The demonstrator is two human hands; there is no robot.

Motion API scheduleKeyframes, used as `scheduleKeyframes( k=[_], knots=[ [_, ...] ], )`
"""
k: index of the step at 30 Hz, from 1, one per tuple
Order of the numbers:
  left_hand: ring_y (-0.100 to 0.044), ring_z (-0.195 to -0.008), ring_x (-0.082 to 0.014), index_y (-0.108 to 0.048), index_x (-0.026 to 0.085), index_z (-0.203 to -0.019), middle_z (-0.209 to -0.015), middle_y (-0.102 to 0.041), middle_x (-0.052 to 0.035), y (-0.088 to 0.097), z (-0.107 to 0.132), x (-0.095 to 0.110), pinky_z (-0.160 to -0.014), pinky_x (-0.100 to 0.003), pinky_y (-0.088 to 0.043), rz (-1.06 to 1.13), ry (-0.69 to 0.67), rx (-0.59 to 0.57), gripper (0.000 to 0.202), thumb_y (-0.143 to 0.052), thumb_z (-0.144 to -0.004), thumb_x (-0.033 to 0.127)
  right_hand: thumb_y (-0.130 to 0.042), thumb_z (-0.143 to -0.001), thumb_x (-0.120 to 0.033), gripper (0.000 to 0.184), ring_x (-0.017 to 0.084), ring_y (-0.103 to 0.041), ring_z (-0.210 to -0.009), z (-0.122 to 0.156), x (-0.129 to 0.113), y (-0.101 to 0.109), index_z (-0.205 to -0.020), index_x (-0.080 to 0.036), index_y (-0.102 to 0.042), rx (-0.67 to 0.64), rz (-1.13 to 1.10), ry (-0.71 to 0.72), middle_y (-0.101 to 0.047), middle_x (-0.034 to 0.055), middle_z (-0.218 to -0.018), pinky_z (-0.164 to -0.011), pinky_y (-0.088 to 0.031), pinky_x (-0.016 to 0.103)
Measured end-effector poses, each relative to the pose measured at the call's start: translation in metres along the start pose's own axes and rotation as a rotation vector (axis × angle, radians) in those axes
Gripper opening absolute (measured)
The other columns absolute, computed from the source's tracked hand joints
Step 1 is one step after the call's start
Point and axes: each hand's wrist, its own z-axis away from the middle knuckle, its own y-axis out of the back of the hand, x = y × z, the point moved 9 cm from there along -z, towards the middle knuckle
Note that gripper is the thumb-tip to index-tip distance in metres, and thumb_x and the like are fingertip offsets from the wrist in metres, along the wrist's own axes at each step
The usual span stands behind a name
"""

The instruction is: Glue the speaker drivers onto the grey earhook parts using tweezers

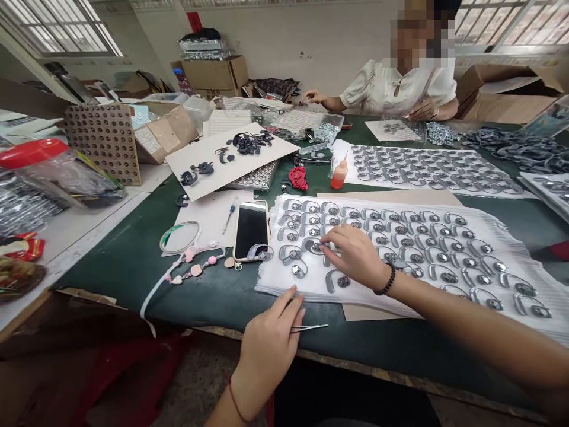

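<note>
We look across a green worktop (pixel 128 261) where a white sheet (pixel 272 280) carries rows of grey ear-hook pieces (pixel 427 237). Our right hand (pixel 355 256) rests on the sheet, its fingertips pinching one grey piece (pixel 312 245) near the left edge. Our left hand (pixel 269 341), at the near worktop edge, pinches tweezers (pixel 311 327). A phone (pixel 251 228) lies just beside the sheet.

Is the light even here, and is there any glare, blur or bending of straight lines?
Head view: soft daylight, the windows washed out. Head view: the phone screen shows a pale reflection. Head view: the left hand with tweezers and the right hand on the white sheet are sharp, shadows faint. Head view: the sheet's rows curve toward the right edge, a wide-angle distortion.
</note>
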Motion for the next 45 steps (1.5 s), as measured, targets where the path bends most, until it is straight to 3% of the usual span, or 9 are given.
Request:
scheduleKeyframes(
  k=[3, 8, 13, 17, 22, 30, 34, 38, 45],
  knots=[
    [-0.066, -0.072, -0.0128, -0.058, 0.021, -0.115, -0.12, -0.059, 0.0009, 0.002, -0.018, -0.006, -0.054, -0.024, -0.051, -0.072, -0.023, 0.003, 0.032, -0.044, -0.086, 0.017, -0.047, -0.09, -0.02, 0.015, 0.019, -0.051, -0.078, 0.005, -0.015, 0.005, -0.081, -0.014, -0.057, 0.004, 0.004, 0.055, -0.06, 0.0063, -0.082, -0.07, -0.034, 0.031],
    [-0.064, -0.061, -0.0131, -0.056, 0.021, -0.118, -0.125, -0.056, 0.0012, -0.017, -0.038, -0.007, -0.047, -0.028, -0.05, -0.212, -0.11, -0.125, 0.048, -0.043, -0.076, 0.001, -0.043, -0.09, -0.017, 0.018, 0.02, -0.05, -0.075, 0.011, -0.033, -0.006, -0.077, -0.014, -0.054, -0.035, 0.013, 0.115, -0.059, 0.0071, -0.074, -0.068, -0.031, 0.033],
    [-0.064, -0.067, -0.0151, -0.061, 0.021, -0.105, -0.105, -0.067, 0.0016, -0.013, -0.042, -0.002, -0.052, -0.027, -0.05, -0.187, -0.168, -0.067, 0.031, -0.048, -0.08, 0.006, -0.054, -0.086, -0.02, 0.007, 0.02, -0.05, -0.078, 0.016, -0.033, -0.011, -0.089, -0.015, -0.051, -0.094, -0.086, 0.071, -0.059, 0.0043, -0.078, -0.07, -0.034, 0.032],
    [-0.063, -0.064, -0.013, -0.058, 0.024, -0.105, -0.103, -0.065, 0.0038, -0.015, -0.043, -0.008, -0.051, -0.025, -0.047, -0.14, -0.136, -0.137, 0.028, -0.054, -0.08, 0.012, -0.065, -0.077, -0.015, 0.031, 0.019, -0.049, -0.081, 0.015, -0.024, -0.017, -0.1, -0.017, -0.046, -0.158, -0.182, -0.031, -0.06, 0.0015, -0.086, -0.072, -0.037, 0.031],
    [-0.06, -0.063, -0.0111, -0.058, 0.024, -0.098, -0.097, -0.064, 0.0029, -0.016, -0.039, -0.013, -0.054, -0.023, -0.044, -0.095, -0.114, -0.193, 0.018, -0.05, -0.084, 0.016, -0.067, -0.074, -0.014, 0.037, 0.02, -0.049, -0.083, 0.013, -0.017, -0.027, -0.104, -0.018, -0.046, -0.199, -0.21, -0.109, -0.06, 0.0011, -0.085, -0.074, -0.039, 0.032],
    [-0.061, -0.065, -0.0103, -0.057, 0.022, -0.104, -0.091, -0.065, 0.0013, -0.011, -0.037, -0.005, -0.056, -0.022, -0.044, -0.055, -0.131, -0.067, 0.02, -0.049, -0.086, 0.019, -0.064, -0.08, -0.021, 0.029, 0.023, -0.048, -0.089, -0.001, -0.031, -0.02, -0.106, -0.014, -0.051, -0.222, -0.215, 0.007, -0.059, 0.0074, -0.097, -0.079, -0.039, 0.035],
    [-0.062, -0.067, -0.0112, -0.059, 0.021, -0.101, -0.095, -0.067, 0.001, -0.009, -0.038, 0.001, -0.058, -0.022, -0.046, -0.034, -0.149, -0.034, 0.018, -0.048, -0.087, 0.018, -0.064, -0.081, -0.021, 0.02, 0.021, -0.048, -0.085, -0.02, -0.046, -0.036, -0.099, -0.015, -0.059, -0.267, -0.205, 0.112, -0.062, 0.0059, -0.09, -0.075, -0.038, 0.032],
    [-0.064, -0.071, -0.0122, -0.06, 0.023, -0.101, -0.109, -0.065, 0.0009, 0.003, -0.028, -0.01, -0.06, -0.024, -0.048, 0.004, -0.072, 0.004, 0.018, -0.048, -0.088, 0.026, -0.066, -0.079, -0.021, 0.016, 0.021, -0.047, -0.08, -0.029, -0.049, -0.05, -0.094, -0.015, -0.062, -0.279, -0.188, 0.108, -0.063, 0.004, -0.081, -0.072, -0.036, 0.032],
    [-0.065, -0.085, -0.013, -0.061, 0.022, -0.106, -0.108, -0.066, -0.0004, 0.027, 0.005, -0.036, -0.071, -0.021, -0.05, -0.004, 0.078, 0.146, 0.022, -0.052, -0.086, 0.021, -0.061, -0.084, -0.026, 0.019, 0.021, -0.046, -0.084, -0.041, -0.055, -0.037, -0.098, -0.014, -0.061, -0.224, -0.188, 0.14, -0.06, 0.0061, -0.088, -0.075, -0.035, 0.033]
  ],
)
